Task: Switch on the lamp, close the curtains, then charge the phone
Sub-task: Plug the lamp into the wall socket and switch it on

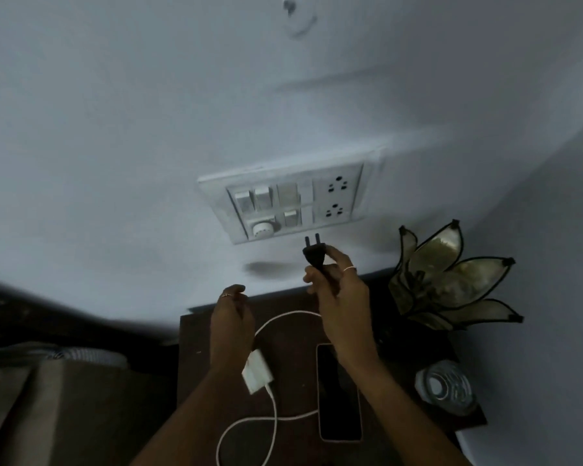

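Note:
My right hand grips a black two-pin plug, pins pointing up, just below the white switchboard on the wall. The board has several switches, a round dial and two sockets on its right side. My left hand hovers over the dark side table with fingers loosely curled and nothing in it. A phone lies face up on the table. A white charger adapter with its white cable lies beside it. The unlit petal-shaped lamp stands at the table's back right.
A clear plastic bottle lies at the table's right edge. A bed with bedding is to the left of the table. The pale wall fills the upper view; the room is dim.

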Demonstrator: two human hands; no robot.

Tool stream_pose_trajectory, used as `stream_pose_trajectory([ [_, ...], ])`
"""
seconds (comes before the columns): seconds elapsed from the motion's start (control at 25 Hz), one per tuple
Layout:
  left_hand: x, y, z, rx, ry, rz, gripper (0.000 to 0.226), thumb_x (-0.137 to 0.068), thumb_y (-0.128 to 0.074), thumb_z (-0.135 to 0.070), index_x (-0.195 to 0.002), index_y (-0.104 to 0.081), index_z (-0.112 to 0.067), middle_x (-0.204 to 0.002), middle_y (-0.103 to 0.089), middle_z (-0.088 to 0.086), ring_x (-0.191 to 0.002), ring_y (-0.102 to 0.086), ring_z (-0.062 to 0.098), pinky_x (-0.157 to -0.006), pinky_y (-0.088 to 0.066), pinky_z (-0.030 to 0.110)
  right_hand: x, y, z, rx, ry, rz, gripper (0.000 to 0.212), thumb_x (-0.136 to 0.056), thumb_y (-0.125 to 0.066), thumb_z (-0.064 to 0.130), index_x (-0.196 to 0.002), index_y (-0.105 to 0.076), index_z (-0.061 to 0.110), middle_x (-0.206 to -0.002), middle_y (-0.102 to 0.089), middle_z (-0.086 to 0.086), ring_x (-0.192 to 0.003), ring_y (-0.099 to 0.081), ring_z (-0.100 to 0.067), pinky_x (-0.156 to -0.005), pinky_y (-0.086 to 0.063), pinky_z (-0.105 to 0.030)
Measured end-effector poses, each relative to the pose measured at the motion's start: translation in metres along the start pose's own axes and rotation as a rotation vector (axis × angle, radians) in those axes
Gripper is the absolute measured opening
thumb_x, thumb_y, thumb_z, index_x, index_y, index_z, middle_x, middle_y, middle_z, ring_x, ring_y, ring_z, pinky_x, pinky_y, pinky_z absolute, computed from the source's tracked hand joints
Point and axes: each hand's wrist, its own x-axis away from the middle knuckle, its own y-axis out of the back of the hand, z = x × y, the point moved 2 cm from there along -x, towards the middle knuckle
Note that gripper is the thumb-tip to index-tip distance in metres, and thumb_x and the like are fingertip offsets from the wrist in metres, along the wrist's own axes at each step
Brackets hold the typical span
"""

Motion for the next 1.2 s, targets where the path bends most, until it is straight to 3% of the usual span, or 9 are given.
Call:
stream_pose_trajectory([
  [0.08,0.001,0.003,-0.016,0.027,-0.016,0.012,0.038,-0.085,-0.044,0.004,-0.119,-0.052,-0.011,-0.108,-0.062,0.007,-0.073,-0.058,0.016,-0.064,-0.042,0.020,-0.003,0.011,0.010,-0.013,0.004,-0.063,0.031,-0.089,-0.059,0.017,-0.116,-0.052,0.029,-0.079,-0.069,0.007,-0.070,-0.064,-0.001,-0.067,-0.049,-0.006],
  [0.16,0.001,0.003,-0.026,0.034,-0.039,0.020,0.039,-0.084,-0.044,0.006,-0.118,-0.052,-0.011,-0.108,-0.061,0.005,-0.065,-0.054,0.009,-0.059,-0.038,0.016,-0.008,0.018,0.011,0.020,-0.011,-0.122,0.021,-0.088,-0.060,0.020,-0.106,-0.056,0.030,-0.077,-0.069,0.004,-0.067,-0.064,-0.004,-0.064,-0.051,-0.010],
  [0.28,-0.002,0.004,-0.036,0.038,-0.080,0.018,0.038,-0.085,-0.045,0.007,-0.118,-0.053,-0.011,-0.106,-0.060,0.005,-0.068,-0.055,0.005,-0.060,-0.040,0.015,-0.023,0.023,0.006,0.093,-0.064,-0.179,0.021,-0.087,-0.062,0.021,-0.107,-0.062,0.014,-0.076,-0.068,0.001,-0.068,-0.064,-0.007,-0.061,-0.052,-0.015],
  [0.36,-0.001,0.003,-0.040,0.036,-0.096,0.022,0.038,-0.086,-0.047,0.006,-0.119,-0.053,-0.011,-0.106,-0.060,0.004,-0.068,-0.055,0.006,-0.060,-0.041,0.015,-0.032,0.023,0.005,0.140,-0.067,-0.192,0.023,-0.087,-0.062,0.019,-0.107,-0.063,0.009,-0.074,-0.067,-0.002,-0.067,-0.063,-0.006,-0.057,-0.050,-0.011],
  [0.52,0.001,0.002,-0.041,0.038,-0.104,0.037,0.039,-0.086,-0.046,0.006,-0.119,-0.053,-0.012,-0.107,-0.061,0.005,-0.070,-0.056,0.006,-0.060,-0.041,0.017,-0.043,0.024,0.010,0.206,-0.010,-0.193,0.019,-0.087,-0.062,0.018,-0.104,-0.064,0.009,-0.075,-0.065,-0.005,-0.064,-0.060,-0.004,-0.053,-0.048,-0.007],
  [0.68,0.003,0.002,-0.042,0.024,-0.094,0.030,0.040,-0.085,-0.046,0.007,-0.120,-0.053,-0.011,-0.106,-0.061,0.004,-0.065,-0.054,0.006,-0.057,-0.041,0.010,-0.045,0.022,0.011,0.231,-0.019,-0.193,0.019,-0.088,-0.062,0.019,-0.103,-0.064,0.008,-0.077,-0.066,-0.007,-0.064,-0.060,-0.006,-0.052,-0.047,-0.010],
  [0.76,0.003,0.002,-0.043,0.021,-0.102,0.026,0.039,-0.085,-0.046,0.006,-0.120,-0.053,-0.011,-0.105,-0.061,0.003,-0.064,-0.054,0.006,-0.056,-0.041,0.006,-0.048,0.020,0.011,0.249,-0.018,-0.199,0.019,-0.088,-0.062,0.019,-0.102,-0.064,0.007,-0.075,-0.066,-0.005,-0.063,-0.058,-0.003,-0.054,-0.045,-0.005],
  [1.04,0.003,0.000,-0.042,0.034,-0.086,0.058,0.040,-0.084,-0.044,0.006,-0.118,-0.053,-0.013,-0.107,-0.062,0.005,-0.059,-0.051,0.010,-0.057,-0.041,0.018,-0.050,0.019,0.014,0.252,-0.020,-0.236,0.022,-0.087,-0.062,0.019,-0.100,-0.064,0.002,-0.075,-0.064,-0.006,-0.060,-0.055,-0.001,-0.054,-0.042,0.002],
  [1.2,0.000,-0.004,-0.043,0.004,-0.096,0.065,0.039,-0.085,-0.045,0.007,-0.118,-0.053,-0.012,-0.106,-0.061,0.005,-0.060,-0.052,0.008,-0.057,-0.039,0.015,-0.054,0.021,0.017,0.277,-0.020,-0.258,0.022,-0.086,-0.064,0.018,-0.099,-0.064,0.000,-0.074,-0.060,-0.003,-0.059,-0.049,0.002,-0.053,-0.039,0.003],
])
